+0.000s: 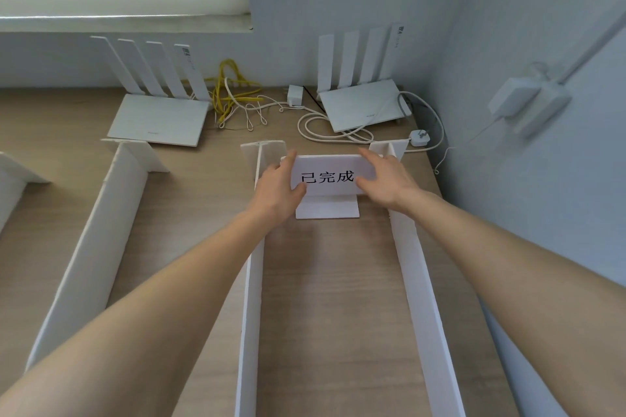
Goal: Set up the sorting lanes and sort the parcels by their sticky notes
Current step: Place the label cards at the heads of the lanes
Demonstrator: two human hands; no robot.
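While both hands [281,186] [386,179] pinch the sign [327,176], fingers seemingly clamp its side edges.

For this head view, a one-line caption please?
Both hands set a printed sign between two white dividers.

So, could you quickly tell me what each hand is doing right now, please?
Left hand: grips the sign at its left edge.
Right hand: holds its right edge.
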